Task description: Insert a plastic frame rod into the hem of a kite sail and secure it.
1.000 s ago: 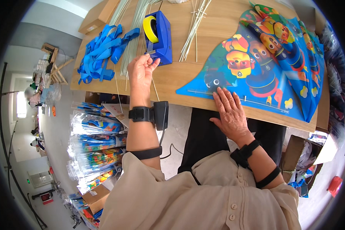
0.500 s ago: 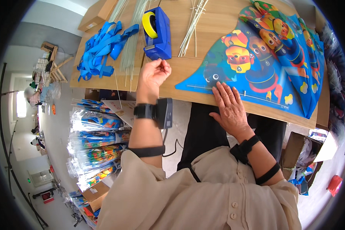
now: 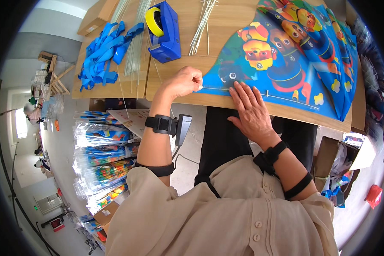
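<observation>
A blue kite sail [image 3: 281, 64] with cartoon figures lies spread on the wooden table, its narrow left corner near the front edge. A thin rod [image 3: 286, 99] runs along its lower edge. My left hand [image 3: 183, 84] is closed in a pinch at that corner. A small pale bit, seemingly a piece of tape [image 3: 200, 88], shows at its fingertips; the fingers hide most of it. Flat on the lower edge lies my right hand [image 3: 252, 112], fingers stretched out, pressing on the sail. Behind my left hand stands a blue tape dispenser [image 3: 170, 36] with a yellow roll [image 3: 154, 22].
Blue ribbons [image 3: 100, 59] lie heaped at the left, beside bundles of thin white rods [image 3: 136, 55]. More rods [image 3: 203, 25] lie behind the sail. Below the table's left end are several plastic-wrapped packs [image 3: 109, 170]. An open cardboard box [image 3: 326, 158] stands at the right.
My left hand has moved from the front of the tape dispenser to the right and nearer, reaching the sail's left corner. My right hand stays flat on the sail. The view has shifted slightly.
</observation>
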The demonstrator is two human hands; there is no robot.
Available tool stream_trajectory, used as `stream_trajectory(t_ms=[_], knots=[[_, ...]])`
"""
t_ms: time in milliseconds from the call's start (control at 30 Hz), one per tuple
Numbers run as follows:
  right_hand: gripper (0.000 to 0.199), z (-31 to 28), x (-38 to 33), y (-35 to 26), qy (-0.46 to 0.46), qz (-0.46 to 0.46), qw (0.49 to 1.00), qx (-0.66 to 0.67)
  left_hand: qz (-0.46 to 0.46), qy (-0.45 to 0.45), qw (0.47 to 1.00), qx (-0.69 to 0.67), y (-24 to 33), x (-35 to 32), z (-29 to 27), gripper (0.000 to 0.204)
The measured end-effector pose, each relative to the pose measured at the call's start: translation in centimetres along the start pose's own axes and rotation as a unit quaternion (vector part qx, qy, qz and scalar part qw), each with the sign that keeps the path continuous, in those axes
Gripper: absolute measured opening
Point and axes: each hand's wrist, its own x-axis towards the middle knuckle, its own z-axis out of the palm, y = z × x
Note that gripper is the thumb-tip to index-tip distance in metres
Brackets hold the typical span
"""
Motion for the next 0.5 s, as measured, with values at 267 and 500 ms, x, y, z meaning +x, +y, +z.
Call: stream_trajectory(t_ms=[267, 500], knots=[[0.081, 0.2, -0.1, 0.2, 0.003, 0.0, 1.0, -0.003, -0.057, 0.026, 0.994, 0.092, 0.6, 1.0, 0.7, 0.007], [0.081, 0.2, -0.1, 0.0, 0.001, 0.001, 1.0, -0.006, -0.081, 0.06, 0.982, 0.157, 0.8, 1.3, 1.5, 0.01]])
